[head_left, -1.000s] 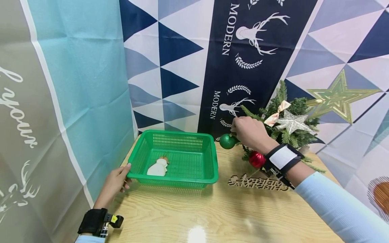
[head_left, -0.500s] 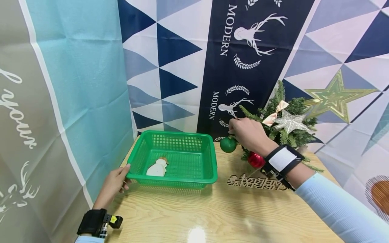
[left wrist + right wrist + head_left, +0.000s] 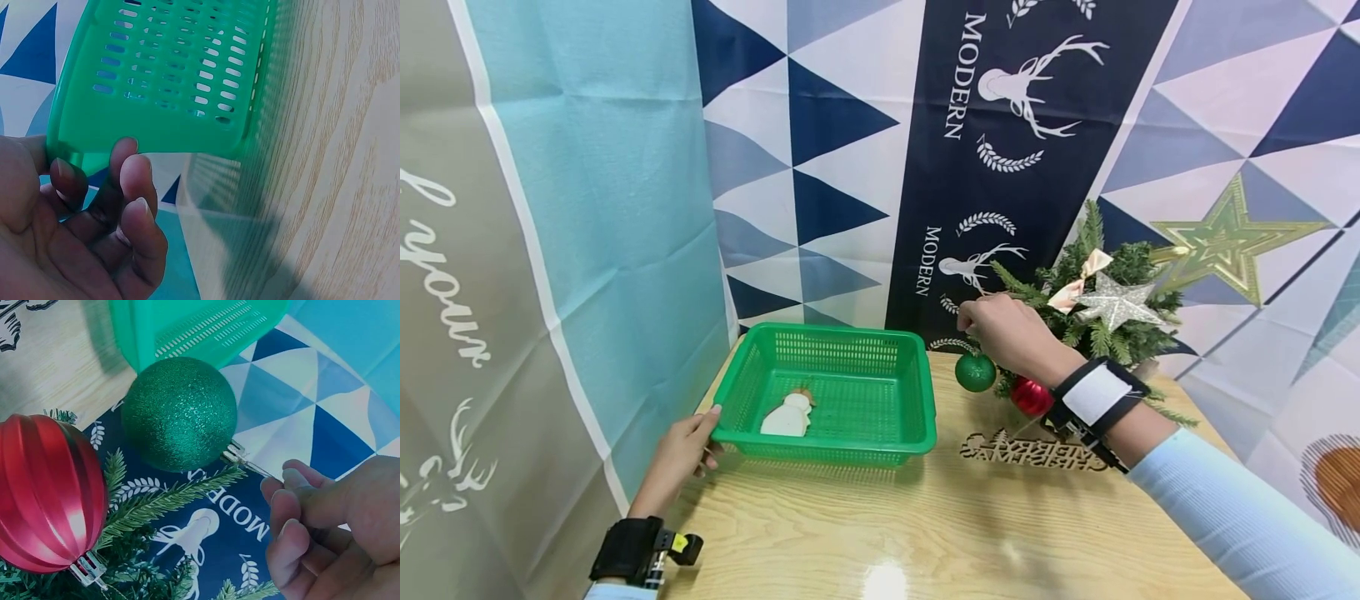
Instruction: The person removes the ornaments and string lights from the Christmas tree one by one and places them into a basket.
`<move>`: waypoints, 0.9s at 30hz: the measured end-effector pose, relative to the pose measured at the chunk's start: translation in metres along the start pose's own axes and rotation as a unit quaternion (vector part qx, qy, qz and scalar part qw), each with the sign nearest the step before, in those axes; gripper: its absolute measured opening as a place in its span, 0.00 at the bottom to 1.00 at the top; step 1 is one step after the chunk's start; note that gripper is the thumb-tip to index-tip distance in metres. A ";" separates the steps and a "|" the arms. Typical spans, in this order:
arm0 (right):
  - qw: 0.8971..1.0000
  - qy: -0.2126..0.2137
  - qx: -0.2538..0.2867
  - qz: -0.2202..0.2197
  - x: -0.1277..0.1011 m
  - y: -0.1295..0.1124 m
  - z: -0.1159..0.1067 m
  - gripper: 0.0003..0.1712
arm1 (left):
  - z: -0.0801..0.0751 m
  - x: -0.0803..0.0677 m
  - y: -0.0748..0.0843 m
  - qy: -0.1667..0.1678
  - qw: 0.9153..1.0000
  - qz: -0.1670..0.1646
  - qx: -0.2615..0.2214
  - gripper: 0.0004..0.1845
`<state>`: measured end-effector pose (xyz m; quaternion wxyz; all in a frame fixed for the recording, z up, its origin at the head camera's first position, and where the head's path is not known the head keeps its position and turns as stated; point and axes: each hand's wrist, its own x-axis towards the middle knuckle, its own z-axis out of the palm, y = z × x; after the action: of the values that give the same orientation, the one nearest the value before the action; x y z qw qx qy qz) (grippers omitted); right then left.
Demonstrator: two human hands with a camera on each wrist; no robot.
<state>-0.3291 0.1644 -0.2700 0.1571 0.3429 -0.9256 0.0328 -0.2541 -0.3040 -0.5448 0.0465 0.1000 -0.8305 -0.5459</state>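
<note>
Over wooden table [image 3: 925, 525], green bauble [image 3: 975, 372] dangling below right hand [image 3: 1011, 329], cap upward

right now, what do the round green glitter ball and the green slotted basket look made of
The round green glitter ball: probably plastic under a grainy, sparkling glitter coat, with a small metal cap and thin hanging thread. The green slotted basket: moulded plastic, smooth and slightly glossy, with even rows of slots and a rolled rim.

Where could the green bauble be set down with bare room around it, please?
Free: the green basket floor right of the snowman, and the bare table nearer than the basket and the wooden Christmas sign. Crowded: around the small tree, by the red bauble and green bauble.
</note>
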 end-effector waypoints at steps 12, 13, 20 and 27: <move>0.999 0.033 0.001 -0.014 -0.001 0.001 0.001 0.06 | -0.002 -0.014 0.016 -0.003 1.000 0.011 -0.003 0.39; 0.999 0.039 -0.003 -0.016 -0.001 0.001 0.002 0.05 | -0.003 -0.018 0.021 -0.004 1.000 0.010 -0.004 0.38; 0.997 0.067 -0.027 -0.032 -0.002 0.002 0.007 0.17 | -0.008 -0.039 0.062 -0.010 1.000 0.007 -0.017 0.34; 0.997 0.064 -0.037 -0.022 -0.003 0.002 0.009 0.18 | -0.006 -0.029 0.042 -0.012 1.000 0.022 -0.008 0.35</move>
<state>-0.3306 0.1663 -0.2799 0.2289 0.3542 -0.9066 0.0173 -0.2299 -0.2870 -0.5029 0.0489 0.0745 -0.8289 -0.5523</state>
